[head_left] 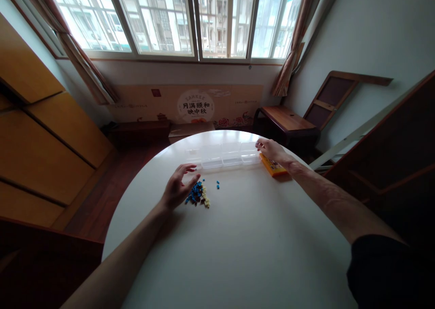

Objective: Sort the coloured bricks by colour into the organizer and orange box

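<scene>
My left hand [178, 186] hovers beside a small pile of blue toy bricks [195, 194], its fingers spread and holding nothing. Pale yellow bricks [205, 199] and some dark brown pieces lie along the right and lower side of this pile. A few loose blue bricks [218, 184] sit apart to its right. Farther back is a clear plastic compartment box [220, 160]. My right hand [270, 149] is at the box's right end, fingers bent together; what they pinch, if anything, is too small to see. Under the right wrist lies an orange box [272, 167].
Everything stands on a round white table [210, 254]. Beyond its far edge are a wooden stool [285, 118] at the right and a large printed cardboard panel [136, 103] below the window. A wooden cabinet [57, 132] is at the left.
</scene>
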The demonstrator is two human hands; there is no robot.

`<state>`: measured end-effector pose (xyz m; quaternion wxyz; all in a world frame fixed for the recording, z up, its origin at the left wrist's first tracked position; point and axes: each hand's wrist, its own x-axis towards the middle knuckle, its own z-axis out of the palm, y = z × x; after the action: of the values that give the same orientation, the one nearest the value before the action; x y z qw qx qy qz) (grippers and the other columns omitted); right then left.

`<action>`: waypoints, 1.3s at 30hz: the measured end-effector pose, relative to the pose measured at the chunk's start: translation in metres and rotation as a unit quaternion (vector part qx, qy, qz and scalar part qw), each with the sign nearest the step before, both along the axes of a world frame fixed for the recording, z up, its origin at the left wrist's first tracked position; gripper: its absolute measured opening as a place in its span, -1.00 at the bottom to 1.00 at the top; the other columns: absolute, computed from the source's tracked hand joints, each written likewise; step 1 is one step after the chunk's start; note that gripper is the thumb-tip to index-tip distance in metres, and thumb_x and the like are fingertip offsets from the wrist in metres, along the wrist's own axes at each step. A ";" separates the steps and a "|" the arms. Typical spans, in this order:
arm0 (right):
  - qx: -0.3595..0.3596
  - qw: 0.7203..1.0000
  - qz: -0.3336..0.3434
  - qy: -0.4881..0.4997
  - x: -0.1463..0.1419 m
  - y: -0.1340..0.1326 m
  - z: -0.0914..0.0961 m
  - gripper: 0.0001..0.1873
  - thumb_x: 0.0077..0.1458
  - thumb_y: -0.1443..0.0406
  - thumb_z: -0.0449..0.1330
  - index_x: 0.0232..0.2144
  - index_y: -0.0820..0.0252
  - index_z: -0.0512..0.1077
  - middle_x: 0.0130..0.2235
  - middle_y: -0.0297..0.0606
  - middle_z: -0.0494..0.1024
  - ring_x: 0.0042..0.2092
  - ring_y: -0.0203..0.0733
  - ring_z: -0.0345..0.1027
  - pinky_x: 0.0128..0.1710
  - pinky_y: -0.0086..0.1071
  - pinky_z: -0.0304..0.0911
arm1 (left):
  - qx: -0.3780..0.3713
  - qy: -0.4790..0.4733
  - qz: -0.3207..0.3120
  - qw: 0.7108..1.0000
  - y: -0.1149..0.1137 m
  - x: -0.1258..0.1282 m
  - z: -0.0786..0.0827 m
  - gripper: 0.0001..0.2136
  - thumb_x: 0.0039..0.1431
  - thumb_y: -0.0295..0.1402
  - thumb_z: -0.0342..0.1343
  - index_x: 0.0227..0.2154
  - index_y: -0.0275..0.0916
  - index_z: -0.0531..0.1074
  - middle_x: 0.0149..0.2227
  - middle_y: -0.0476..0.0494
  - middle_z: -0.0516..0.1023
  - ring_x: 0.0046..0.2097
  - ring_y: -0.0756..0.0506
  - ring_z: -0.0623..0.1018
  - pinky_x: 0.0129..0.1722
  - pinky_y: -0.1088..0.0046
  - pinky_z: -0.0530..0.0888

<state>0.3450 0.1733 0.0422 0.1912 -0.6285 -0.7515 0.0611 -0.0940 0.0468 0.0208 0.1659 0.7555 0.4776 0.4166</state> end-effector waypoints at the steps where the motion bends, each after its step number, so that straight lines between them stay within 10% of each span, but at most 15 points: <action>1: -0.001 1.000 -0.002 0.003 0.000 0.000 0.000 -0.78 0.46 0.22 0.17 -0.07 0.12 0.61 -0.16 -0.26 0.77 -0.22 -0.20 0.58 -0.27 -0.42 0.20 | 0.002 0.001 -0.002 1.000 0.000 0.000 0.000 -0.64 0.45 -0.08 0.21 0.15 -0.17 0.52 0.12 -0.27 0.61 0.11 -0.28 0.65 -0.27 0.32 0.62; 16: -0.004 1.000 -0.013 0.003 -0.004 0.004 0.002 -0.77 0.47 0.22 0.16 -0.07 0.15 0.61 -0.15 -0.22 0.77 -0.22 -0.19 0.56 -0.28 -0.42 0.18 | 0.027 0.002 -0.018 0.999 0.001 0.001 0.000 -0.67 0.45 -0.10 0.22 0.11 -0.16 0.52 0.12 -0.24 0.61 0.08 -0.24 0.68 0.14 0.07 0.64; 30: -0.006 0.998 -0.053 0.022 0.008 -0.013 0.009 -0.59 0.35 0.11 0.28 0.15 0.14 0.46 -0.02 -0.16 0.74 -0.13 -0.09 0.61 -0.17 -0.34 0.30 | 0.007 0.001 -0.011 1.000 -0.001 0.001 0.001 -0.65 0.43 -0.10 0.23 0.13 -0.17 0.52 0.16 -0.27 0.60 0.09 -0.26 0.67 -0.31 0.36 0.61; 39: -0.013 0.984 -0.123 -0.126 0.040 -0.079 -0.015 -0.01 0.08 -0.39 0.32 0.21 0.23 0.43 0.12 0.16 0.61 0.14 0.31 0.54 0.04 -0.13 0.40 | -0.003 -0.009 -0.014 1.000 -0.002 0.003 0.002 -0.63 0.42 -0.08 0.23 0.12 -0.18 0.54 0.18 -0.31 0.59 0.10 -0.29 0.68 -0.45 0.44 0.55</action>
<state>0.3853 0.0939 0.0270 0.0933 -0.7214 -0.6854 -0.0331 -0.0909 0.0453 0.0228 0.1786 0.7576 0.4670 0.4196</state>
